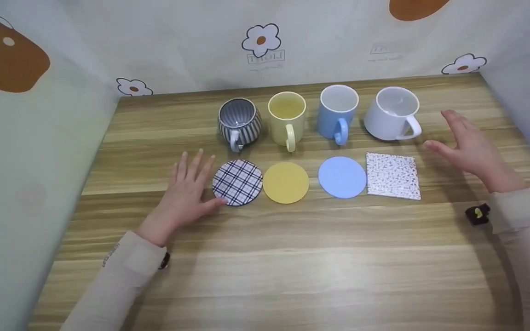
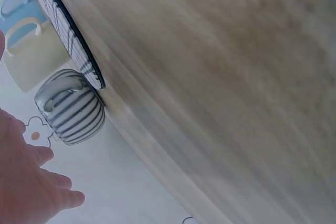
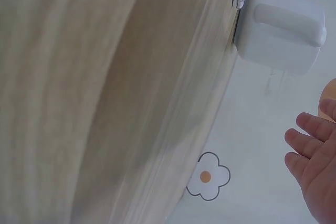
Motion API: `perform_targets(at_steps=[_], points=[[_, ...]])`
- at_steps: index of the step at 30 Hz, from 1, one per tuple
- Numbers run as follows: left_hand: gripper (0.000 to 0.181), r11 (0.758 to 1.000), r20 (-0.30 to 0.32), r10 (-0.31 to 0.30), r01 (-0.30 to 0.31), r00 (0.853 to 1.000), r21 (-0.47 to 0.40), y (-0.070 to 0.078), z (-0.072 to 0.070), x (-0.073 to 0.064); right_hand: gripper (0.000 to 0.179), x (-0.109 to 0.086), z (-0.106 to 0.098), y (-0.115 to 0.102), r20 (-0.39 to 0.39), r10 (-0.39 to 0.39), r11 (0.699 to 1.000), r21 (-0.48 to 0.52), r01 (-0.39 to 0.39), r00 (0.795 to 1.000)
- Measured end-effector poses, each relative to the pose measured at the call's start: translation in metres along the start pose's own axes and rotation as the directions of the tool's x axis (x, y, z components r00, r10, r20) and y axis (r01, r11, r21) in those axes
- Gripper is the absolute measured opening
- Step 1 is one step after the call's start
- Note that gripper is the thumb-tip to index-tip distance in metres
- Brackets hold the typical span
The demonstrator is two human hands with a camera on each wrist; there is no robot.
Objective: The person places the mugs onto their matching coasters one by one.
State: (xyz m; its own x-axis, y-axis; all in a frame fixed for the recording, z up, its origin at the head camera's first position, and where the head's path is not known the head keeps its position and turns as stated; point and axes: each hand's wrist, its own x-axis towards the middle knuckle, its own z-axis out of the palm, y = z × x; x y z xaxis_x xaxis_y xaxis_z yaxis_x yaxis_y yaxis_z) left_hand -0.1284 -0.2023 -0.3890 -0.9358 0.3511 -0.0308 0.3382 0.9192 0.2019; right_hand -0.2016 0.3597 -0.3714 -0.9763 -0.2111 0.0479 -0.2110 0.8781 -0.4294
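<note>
Four mugs stand in a row at the back of the wooden table: a grey striped mug (image 1: 248, 131), a yellow mug (image 1: 279, 128), a blue mug (image 1: 329, 123) and a white mug (image 1: 382, 122). In front of them lie a plaid round coaster (image 1: 238, 183), a yellow round coaster (image 1: 286, 183), a blue round coaster (image 1: 342, 177) and a speckled square coaster (image 1: 393, 176). My left hand (image 1: 184, 195) spreads its fingers left of the plaid coaster, thumb overlapping its edge in the head view. To the right of the white mug, my right hand (image 1: 472, 145) holds nothing, its fingers extended.
The table (image 1: 292, 266) meets a patterned backdrop (image 1: 191, 50) close behind the mugs. Side panels rise at the left (image 1: 25, 184) and right (image 1: 527, 82). The mug handles point toward the front, the white one angled to the right.
</note>
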Motion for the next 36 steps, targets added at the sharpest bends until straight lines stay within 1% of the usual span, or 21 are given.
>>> perform_targets(at_steps=[6, 12, 16, 21, 27, 32, 36], points=[[0.095, 1.0, -0.005, 0.015, -0.015, 1.0, 0.009, 0.004, 0.0, 0.001, 0.082, 0.004, 0.002, -0.005, 0.002, 0.018, 1.0, 0.016, -0.018, 1.0], [0.094, 1.0, -0.002, 0.028, -0.028, 1.0, 0.007, 0.008, 0.0, 0.0, 0.081, 0.006, 0.004, -0.009, -0.011, 0.026, 0.996, 0.088, -0.025, 1.0], [0.093, 0.999, 0.002, 0.035, -0.035, 0.999, -0.004, 0.012, 0.0, 0.0, 0.079, 0.007, 0.006, -0.01, -0.027, 0.031, 0.994, 0.105, -0.028, 0.999], [0.093, 0.998, -0.022, 0.064, -0.064, 0.998, 0.01, 0.016, 0.0, 0.0, 0.074, 0.007, 0.008, -0.012, -0.048, 0.044, 0.99, 0.136, -0.038, 0.998], [0.095, 0.995, -0.046, 0.099, -0.098, 0.994, 0.026, 0.02, 0.001, -0.001, 0.072, 0.01, 0.011, -0.012, -0.045, 0.046, 0.986, 0.165, -0.038, 0.998], [0.094, 0.994, -0.046, 0.111, -0.109, 0.993, 0.03, 0.024, 0.001, -0.001, 0.071, 0.01, 0.012, -0.013, -0.039, 0.057, 0.982, 0.185, -0.049, 0.998], [0.093, 0.994, -0.033, 0.106, -0.106, 0.994, 0.017, 0.026, 0.0, -0.001, 0.068, 0.01, 0.013, -0.013, -0.051, 0.063, 0.975, 0.215, -0.05, 0.997]])
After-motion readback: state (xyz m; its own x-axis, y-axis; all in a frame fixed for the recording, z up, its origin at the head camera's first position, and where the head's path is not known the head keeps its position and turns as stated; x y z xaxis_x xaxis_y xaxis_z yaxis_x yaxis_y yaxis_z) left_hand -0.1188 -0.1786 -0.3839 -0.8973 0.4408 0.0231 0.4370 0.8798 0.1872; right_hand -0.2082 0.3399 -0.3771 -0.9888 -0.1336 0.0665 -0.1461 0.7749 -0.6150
